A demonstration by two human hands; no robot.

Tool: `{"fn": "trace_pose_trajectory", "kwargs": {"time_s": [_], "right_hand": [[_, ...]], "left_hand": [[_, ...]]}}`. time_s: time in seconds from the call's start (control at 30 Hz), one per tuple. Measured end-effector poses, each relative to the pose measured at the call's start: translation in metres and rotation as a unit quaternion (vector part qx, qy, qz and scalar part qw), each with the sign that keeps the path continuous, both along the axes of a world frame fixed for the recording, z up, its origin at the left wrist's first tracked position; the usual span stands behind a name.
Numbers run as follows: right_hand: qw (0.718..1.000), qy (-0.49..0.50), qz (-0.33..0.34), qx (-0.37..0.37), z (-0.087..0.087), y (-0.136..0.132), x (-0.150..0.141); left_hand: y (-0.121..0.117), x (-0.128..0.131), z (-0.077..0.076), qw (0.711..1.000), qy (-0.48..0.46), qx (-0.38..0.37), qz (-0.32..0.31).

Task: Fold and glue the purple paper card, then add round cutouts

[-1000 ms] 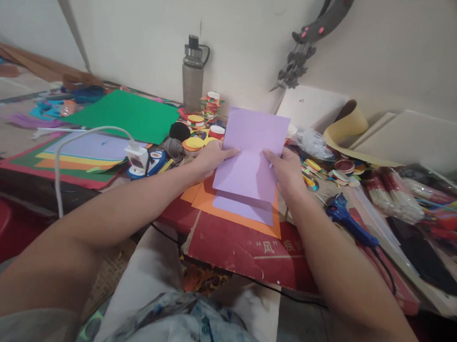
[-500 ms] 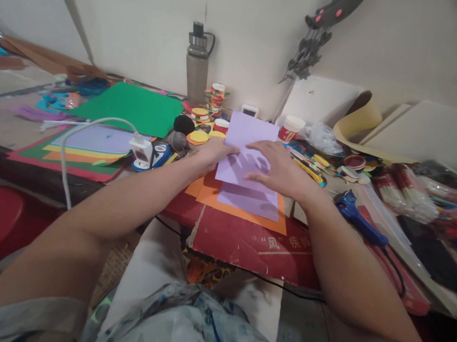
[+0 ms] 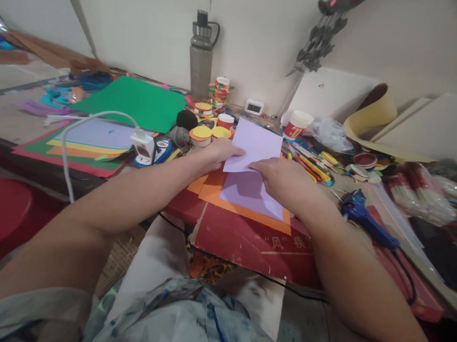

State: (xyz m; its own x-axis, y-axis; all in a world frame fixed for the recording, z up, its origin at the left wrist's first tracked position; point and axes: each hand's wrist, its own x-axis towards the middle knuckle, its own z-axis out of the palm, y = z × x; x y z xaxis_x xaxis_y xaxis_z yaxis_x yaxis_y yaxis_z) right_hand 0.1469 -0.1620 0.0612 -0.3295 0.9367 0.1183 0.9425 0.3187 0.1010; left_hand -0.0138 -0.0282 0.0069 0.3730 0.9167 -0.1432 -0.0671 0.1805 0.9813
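Note:
A light purple sheet of paper (image 3: 256, 142) is raised between my two hands, tilted above the stack. My left hand (image 3: 222, 151) grips its left edge, one digit lying on the face and the other fingers hidden. At the lower right edge my right hand (image 3: 284, 178) is closed on the sheet with a fingertip on its face; its other fingers are curled out of sight. Below lies another purple sheet (image 3: 246, 195) on orange paper (image 3: 212, 189), over a red cardboard (image 3: 244, 238) with printed characters.
Left are a green sheet (image 3: 134, 102), a stack of coloured paper (image 3: 96, 138) and a white plug (image 3: 143, 148) with its cable. Behind stand a bottle (image 3: 201, 62), a small clock (image 3: 254, 107) and a paper cup (image 3: 298, 126). Right are cutters (image 3: 315, 168) and a blue glue gun (image 3: 367, 219).
My right hand has gone from spread fingers over the sheet to closed at its lower right edge. The raised sheet appears tilted further back. The view has shifted slightly.

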Motion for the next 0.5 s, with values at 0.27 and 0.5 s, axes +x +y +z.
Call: {"fn": "trace_pose_trajectory", "kwargs": {"time_s": [0.27,0.5], "right_hand": [[0.989,0.136,0.006,-0.058,-0.017,0.016,0.022],[0.979,0.188,0.012,-0.074,-0.019,0.019,0.028]], "left_hand": [[0.008,-0.015,0.012,0.952,0.217,0.213,0.023],[-0.024,-0.017,0.047,0.94,0.107,0.324,-0.024]]}}
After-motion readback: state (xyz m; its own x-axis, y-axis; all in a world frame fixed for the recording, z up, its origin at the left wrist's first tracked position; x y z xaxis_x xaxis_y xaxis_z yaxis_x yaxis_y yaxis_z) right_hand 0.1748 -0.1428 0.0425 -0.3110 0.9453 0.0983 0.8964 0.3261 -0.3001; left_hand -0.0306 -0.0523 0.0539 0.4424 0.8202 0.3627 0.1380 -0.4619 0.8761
